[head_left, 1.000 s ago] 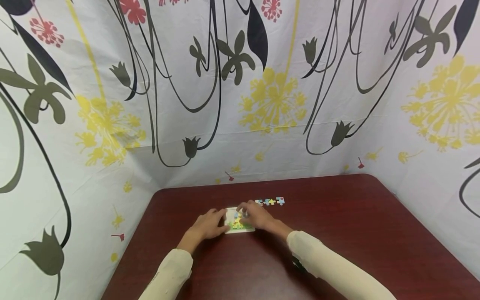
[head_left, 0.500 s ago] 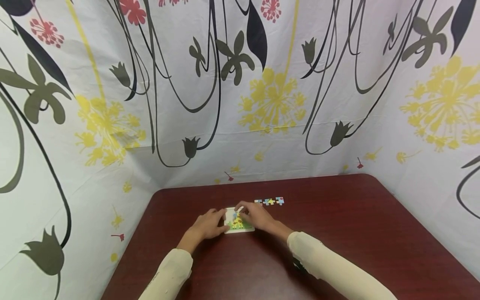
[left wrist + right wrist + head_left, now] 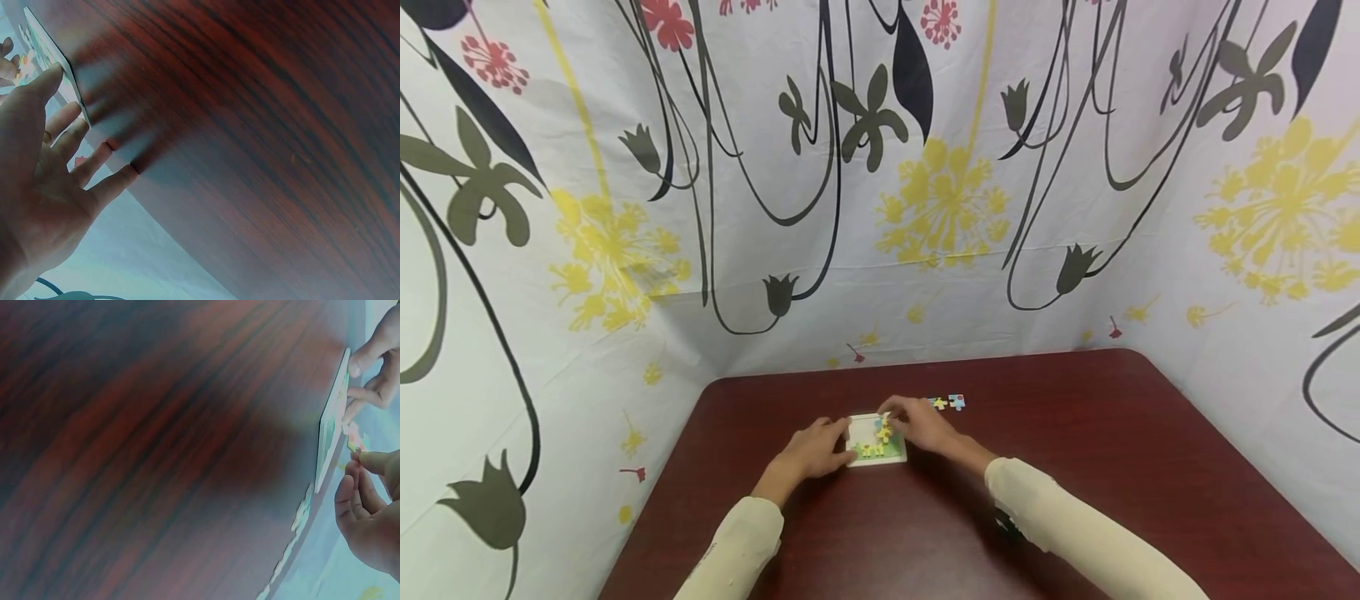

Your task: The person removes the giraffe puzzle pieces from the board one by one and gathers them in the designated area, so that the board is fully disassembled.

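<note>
A white-framed jigsaw tray [image 3: 862,427] lies on the table, with green and yellow picture pieces along its near side and a pale bare area at the upper left. My left hand [image 3: 808,450] rests at its left side, thumb touching the near corner; in the left wrist view the fingers are spread and fairly straight. Over the tray's right half, my right hand [image 3: 921,425] pinches a yellow and blue jigsaw piece [image 3: 883,430] between thumb and fingertips. The right wrist view shows this piece [image 3: 353,439] raised above the tray, partly covered by the fingertips.
Several loose jigsaw pieces [image 3: 956,402] lie in a row behind my right hand, some hidden by it. The dark red table [image 3: 1045,467] has rounded far corners and meets a patterned cloth [image 3: 865,325] at the back and sides.
My right hand has moved slightly right and up, lifting the yellow and blue jigsaw piece and baring more of the tray. The left hand stays in place.
</note>
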`<move>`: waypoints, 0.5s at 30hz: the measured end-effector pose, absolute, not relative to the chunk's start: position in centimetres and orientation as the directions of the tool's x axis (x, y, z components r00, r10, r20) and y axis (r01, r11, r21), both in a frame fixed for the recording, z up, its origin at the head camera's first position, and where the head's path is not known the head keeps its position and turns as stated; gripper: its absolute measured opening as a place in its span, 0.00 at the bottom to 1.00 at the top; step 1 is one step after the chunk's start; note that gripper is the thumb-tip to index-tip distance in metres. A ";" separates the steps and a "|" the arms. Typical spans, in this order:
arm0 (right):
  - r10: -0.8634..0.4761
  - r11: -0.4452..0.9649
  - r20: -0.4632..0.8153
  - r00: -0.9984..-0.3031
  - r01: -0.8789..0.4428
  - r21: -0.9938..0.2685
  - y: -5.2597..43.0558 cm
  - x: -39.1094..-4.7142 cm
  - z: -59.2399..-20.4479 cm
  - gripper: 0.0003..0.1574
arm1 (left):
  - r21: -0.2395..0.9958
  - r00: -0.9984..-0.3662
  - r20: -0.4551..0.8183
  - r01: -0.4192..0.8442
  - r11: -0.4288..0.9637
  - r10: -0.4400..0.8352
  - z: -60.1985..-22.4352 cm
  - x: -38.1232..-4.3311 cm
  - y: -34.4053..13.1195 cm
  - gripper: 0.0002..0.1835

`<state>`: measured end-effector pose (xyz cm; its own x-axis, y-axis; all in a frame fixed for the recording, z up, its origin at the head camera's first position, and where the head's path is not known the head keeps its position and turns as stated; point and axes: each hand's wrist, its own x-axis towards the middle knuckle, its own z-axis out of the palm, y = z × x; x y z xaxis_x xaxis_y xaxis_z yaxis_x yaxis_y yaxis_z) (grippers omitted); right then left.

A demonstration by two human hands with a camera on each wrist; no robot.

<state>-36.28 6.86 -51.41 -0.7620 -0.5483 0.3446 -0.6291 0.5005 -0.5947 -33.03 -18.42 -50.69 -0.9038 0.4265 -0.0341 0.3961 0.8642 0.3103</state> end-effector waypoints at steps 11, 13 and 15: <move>-0.530 0.514 0.353 -0.771 -0.623 -0.590 9.7 -36.4 -49.9 0.12 | 0.326 -0.899 -0.028 0.404 0.855 0.436 -50.8 -33.0 -18.5 0.18; -0.528 0.511 0.351 -0.774 -0.619 -0.596 10.3 -36.5 -49.6 0.12 | 0.323 -0.896 -0.021 0.414 0.851 0.443 -50.8 -33.0 -18.6 0.18; -0.524 0.512 0.358 -0.773 -0.621 -0.593 10.9 -36.7 -49.5 0.12 | 0.322 -0.895 -0.018 0.417 0.850 0.446 -50.8 -32.9 -18.7 0.18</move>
